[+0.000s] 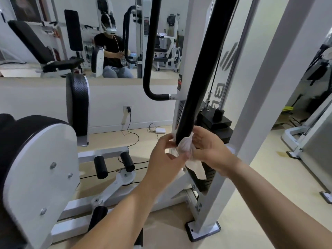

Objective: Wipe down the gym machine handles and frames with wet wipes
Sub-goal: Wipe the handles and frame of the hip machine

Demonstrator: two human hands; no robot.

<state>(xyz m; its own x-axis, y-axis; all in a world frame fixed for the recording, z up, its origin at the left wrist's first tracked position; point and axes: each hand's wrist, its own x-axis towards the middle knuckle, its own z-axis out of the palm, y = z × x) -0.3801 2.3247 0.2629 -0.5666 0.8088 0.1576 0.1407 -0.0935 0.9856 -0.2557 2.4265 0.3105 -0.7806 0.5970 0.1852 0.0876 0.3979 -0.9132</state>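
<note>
A: Black foam-padded handle bar [201, 69], long, slanting down from top right to centre frame. Its lower end is wrapped in a crumpled white wet wipe [185, 146].

B: Hands?

A: Both on the wipe. Left hand [165, 155] sits on the left side, fingers pinching the wipe against the bar's end. Right hand [208, 150] on the right side, fingers curled around bar tip and wipe. Both grips narrow, closed on the wipe.

B: Any loose wipe?

A: Yes, a flat flap hangs down below the hands, in front of the weight stack.

B: Which stack?

A: Black weight plate stack [215, 126], just behind the bar's end, inside the white steel machine frame [251, 123]. Thick white upright runs diagonally on the right, bolted foot plate on the pale floor.

B: Other handle?

A: Second black padded curved handle [152, 51], left of the first, bends into the frame at mid height. Untouched, apart from both hands.

B: Left side?

A: White round-edged side panel with screws [41, 168], black pad behind it. Two short black foam rollers [100, 167] lower centre on a white pivot arm.

B: Background?

A: Wall mirror [71, 42] shows a seated person in a dark top and other gym machines. Black plug in a wall socket [128, 109] below it, cable running to a white box on the floor.
</note>
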